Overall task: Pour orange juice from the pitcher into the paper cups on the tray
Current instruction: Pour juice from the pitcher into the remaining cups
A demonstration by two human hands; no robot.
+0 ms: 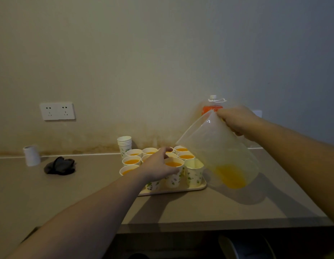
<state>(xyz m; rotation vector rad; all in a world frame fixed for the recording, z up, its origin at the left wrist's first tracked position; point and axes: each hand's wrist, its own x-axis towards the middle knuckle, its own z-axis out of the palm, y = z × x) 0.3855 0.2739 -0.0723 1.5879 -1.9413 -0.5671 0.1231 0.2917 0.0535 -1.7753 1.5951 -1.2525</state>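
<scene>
Left hand [158, 168] hides several cups [194, 173] on the tray [199, 186].

Plain room: counter [78, 186], wall sockets [57, 111].

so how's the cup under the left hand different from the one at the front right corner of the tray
The held cup is full of orange juice nearly to its rim; the corner cup shows no juice inside. The left hand grips the held cup, while nothing touches the corner cup. The corner cup stands nearest the tilted pitcher, which the right hand holds. Both are white paper cups with a green leaf print, upright on the tray.
</scene>
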